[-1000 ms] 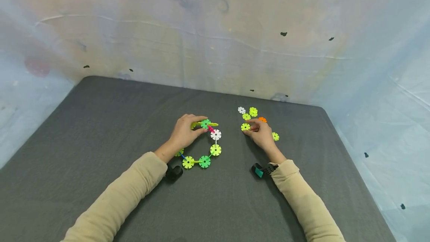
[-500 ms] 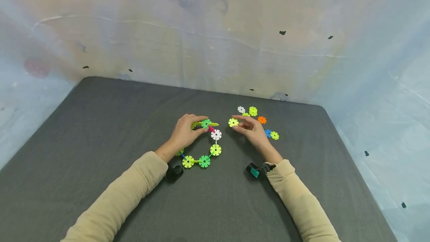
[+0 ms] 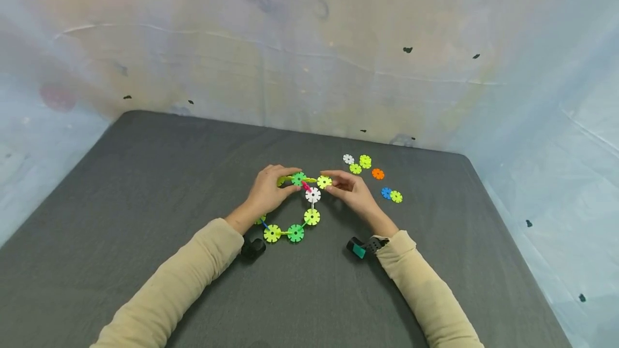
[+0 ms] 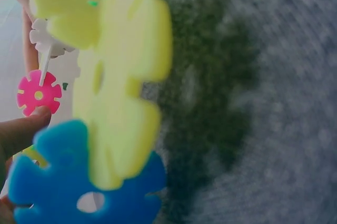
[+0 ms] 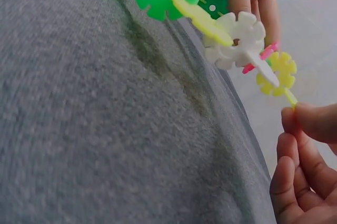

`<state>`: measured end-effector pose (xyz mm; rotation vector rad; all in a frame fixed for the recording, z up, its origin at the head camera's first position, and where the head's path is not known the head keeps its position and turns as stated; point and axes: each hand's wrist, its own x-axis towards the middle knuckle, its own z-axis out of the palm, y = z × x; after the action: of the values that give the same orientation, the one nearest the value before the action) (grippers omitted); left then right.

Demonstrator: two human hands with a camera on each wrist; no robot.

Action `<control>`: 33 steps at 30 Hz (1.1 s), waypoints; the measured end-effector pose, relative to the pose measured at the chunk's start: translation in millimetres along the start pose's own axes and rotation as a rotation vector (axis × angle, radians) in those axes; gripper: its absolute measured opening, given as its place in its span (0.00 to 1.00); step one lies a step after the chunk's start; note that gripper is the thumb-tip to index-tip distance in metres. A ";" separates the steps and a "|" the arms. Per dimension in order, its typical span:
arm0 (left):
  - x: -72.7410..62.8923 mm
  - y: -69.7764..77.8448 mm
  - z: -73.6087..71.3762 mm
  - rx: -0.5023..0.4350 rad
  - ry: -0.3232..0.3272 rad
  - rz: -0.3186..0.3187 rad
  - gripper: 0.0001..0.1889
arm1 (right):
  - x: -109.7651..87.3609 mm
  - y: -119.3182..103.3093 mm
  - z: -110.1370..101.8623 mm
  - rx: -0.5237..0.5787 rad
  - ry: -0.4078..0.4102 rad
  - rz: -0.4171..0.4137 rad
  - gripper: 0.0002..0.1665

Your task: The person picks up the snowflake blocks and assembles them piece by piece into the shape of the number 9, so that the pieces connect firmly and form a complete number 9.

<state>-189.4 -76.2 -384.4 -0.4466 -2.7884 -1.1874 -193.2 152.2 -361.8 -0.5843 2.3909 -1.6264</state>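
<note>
Thumb and finger of the right hand (image 3: 357, 193) are drawn into a pinch, and a yellow disc (image 3: 324, 182) is held between them. By the left hand (image 3: 272, 191), also pinched, a green disc (image 3: 299, 179) of the chain (image 3: 272, 233) is gripped. The yellow disc is held right at an edge-on yellow piece (image 3: 310, 180) of the chain; whether they are interlocked cannot be told. The joining of these two is judged to be the step in hand; for the next move, notch seems to need lining up with notch and a level push, the green disc being kept steady. Facing the head camera, two green, one white and two whole yellow discs are counted in the chain; the rest is edge-on or partly hidden. Farther right on the table (image 3: 435, 283), seven loose discs (image 3: 378, 174) are counted: four yellow, one white, one orange, one blue.
</note>
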 end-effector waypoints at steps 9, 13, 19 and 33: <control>-1.6 -2.0 0.6 -0.021 -0.017 0.001 0.23 | 9.7 26.3 4.9 0.009 -0.005 -0.027 0.23; -2.8 -2.8 -0.4 -0.053 -0.005 -0.007 0.23 | 11.9 26.3 6.9 0.019 -0.006 -0.027 0.22; -3.8 -4.4 -0.8 -0.074 0.007 0.014 0.23 | 11.8 22.2 6.9 0.014 -0.013 -0.035 0.22; -5.0 -1.8 3.7 -0.063 0.027 0.089 0.21 | 8.8 30.9 9.3 0.001 0.000 -0.057 0.22</control>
<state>-185.0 -75.9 -389.2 -0.5496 -2.6846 -1.2543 -204.2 150.4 -393.3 -0.6575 2.3947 -1.6495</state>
